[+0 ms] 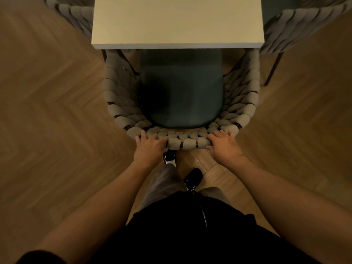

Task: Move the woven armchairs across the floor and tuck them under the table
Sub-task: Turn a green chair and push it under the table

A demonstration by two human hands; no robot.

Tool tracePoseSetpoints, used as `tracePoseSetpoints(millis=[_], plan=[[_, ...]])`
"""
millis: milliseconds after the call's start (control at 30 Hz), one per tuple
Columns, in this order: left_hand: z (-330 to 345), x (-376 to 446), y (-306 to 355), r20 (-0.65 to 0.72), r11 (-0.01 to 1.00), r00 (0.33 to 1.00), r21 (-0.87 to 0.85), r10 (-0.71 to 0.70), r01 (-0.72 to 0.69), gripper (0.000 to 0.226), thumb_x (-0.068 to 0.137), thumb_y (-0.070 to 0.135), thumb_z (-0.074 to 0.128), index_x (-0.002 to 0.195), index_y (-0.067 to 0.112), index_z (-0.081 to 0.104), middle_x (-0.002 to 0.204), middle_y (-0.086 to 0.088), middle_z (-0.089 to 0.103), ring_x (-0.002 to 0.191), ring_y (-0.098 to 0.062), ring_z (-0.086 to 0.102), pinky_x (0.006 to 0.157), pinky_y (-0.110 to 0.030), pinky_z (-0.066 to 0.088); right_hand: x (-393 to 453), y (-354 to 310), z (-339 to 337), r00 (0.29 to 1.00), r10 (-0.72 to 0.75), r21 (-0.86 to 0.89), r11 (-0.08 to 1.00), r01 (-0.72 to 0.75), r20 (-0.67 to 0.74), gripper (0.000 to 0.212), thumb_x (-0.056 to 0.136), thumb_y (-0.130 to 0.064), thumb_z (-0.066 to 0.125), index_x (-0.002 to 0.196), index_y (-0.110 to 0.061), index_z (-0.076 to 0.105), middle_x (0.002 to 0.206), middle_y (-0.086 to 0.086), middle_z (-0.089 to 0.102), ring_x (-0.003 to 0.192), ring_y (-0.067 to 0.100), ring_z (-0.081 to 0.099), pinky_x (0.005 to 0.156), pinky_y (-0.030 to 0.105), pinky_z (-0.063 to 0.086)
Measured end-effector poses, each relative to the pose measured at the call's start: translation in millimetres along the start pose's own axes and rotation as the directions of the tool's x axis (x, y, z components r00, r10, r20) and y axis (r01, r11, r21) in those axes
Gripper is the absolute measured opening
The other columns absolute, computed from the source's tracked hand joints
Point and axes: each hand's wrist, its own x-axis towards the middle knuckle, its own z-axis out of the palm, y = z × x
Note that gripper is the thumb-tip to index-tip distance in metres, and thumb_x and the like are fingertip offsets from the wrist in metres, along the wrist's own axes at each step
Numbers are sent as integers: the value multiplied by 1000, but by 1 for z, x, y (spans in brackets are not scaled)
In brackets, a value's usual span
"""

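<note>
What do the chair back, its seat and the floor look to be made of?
Chair back: thick grey-beige rope or padded cord, matte, wrapped around a dark frame that shows between loops. Seat: dark green cushion, smooth, perhaps leatherette. Floor: wood-look herringbone planks; real wood or laminate is unclear.

At the centre of the frame a woven armchair (182, 96) stands with the front of its dark green seat under the pale table (177, 21). The left hand (149, 147) and right hand (223, 145) grip its backrest rim. More woven chairs sit at upper left (76, 16) and upper right (301, 29).
</note>
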Motion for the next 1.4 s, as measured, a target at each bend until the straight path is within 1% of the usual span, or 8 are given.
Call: tracePoseSetpoints(millis=[133, 500, 933, 1000, 1067, 1200, 1300, 1400], plan=[[-6, 8, 10, 8, 999, 999, -18, -46, 46, 31, 104, 40, 48, 129, 25, 59, 132, -12, 61, 141, -50, 33, 115, -70, 26, 2, -5, 0, 998, 41, 2, 999, -41, 42, 41, 101, -33, 53, 140, -23, 47, 143, 8, 49, 139, 33, 35, 119, 56, 16], [-2, 9, 18, 4, 997, 998, -41, -68, 68, 32, 104, 39, 50, 127, 20, 60, 129, -16, 62, 140, -49, 36, 112, -62, 37, 5, 7, 1, 996, 32, 31, 999, -35, 86, 45, 104, -23, 49, 148, -24, 42, 150, 13, 41, 149, 41, 20, 121, 58, 5], [-2, 4, 25, -5, 997, 998, -41, -64, 64, 36, 103, 44, 51, 132, 25, 59, 131, -9, 61, 140, -45, 38, 110, -58, 40, -5, 5, -2, 990, 109, 85, 990, -116, 88, 47, 100, -27, 54, 146, -21, 45, 151, 8, 42, 150, 36, 21, 124, 53, 10], [-8, 5, 24, 1, 998, 998, -32, -59, 59, 33, 102, 43, 53, 129, 27, 61, 127, -7, 62, 132, -39, 46, 101, -51, 47, -8, 0, -3, 986, 124, 155, 978, -141, 114, 48, 97, -27, 57, 144, -19, 47, 148, 9, 45, 147, 39, 25, 123, 51, 19], [-14, 8, 23, -9, 998, 998, -29, -57, 56, 24, 101, 37, 53, 117, 25, 65, 112, -6, 64, 110, -30, 54, 84, -43, 48, -10, -1, -4, 987, 118, 195, 971, -136, 105, 44, 92, -27, 57, 135, -19, 52, 137, 7, 53, 138, 37, 36, 118, 48, 29], [-30, 16, 22, 16, 999, 999, -3, -34, 34, 17, 99, 23, 51, 92, 16, 65, 79, 1, 49, 70, -15, 47, 65, -34, 43, -15, -1, -20, 991, 106, 306, 944, -126, 84, 26, 90, -19, 58, 115, -15, 62, 117, 4, 62, 118, 25, 52, 113, 36, 33], [-45, 24, 26, 81, 1000, 997, 21, -3, 2, 16, 97, 19, 53, 80, 18, 54, 79, -1, 46, 66, -17, 42, 64, -38, 42, -19, 5, -31, 980, 177, 374, 906, -200, 95, 20, 91, -16, 58, 109, -13, 66, 111, 7, 65, 107, 26, 58, 89, 36, 49], [-55, 37, 36, 130, 999, 991, 36, 22, -26, 11, 95, 21, 55, 85, 19, 59, 83, -3, 52, 71, -22, 49, 68, -40, 44, -22, 16, -40, 959, 233, 441, 852, -281, 161, 26, 95, -18, 57, 119, -15, 66, 119, 7, 66, 112, 26, 61, 84, 29, 49]])
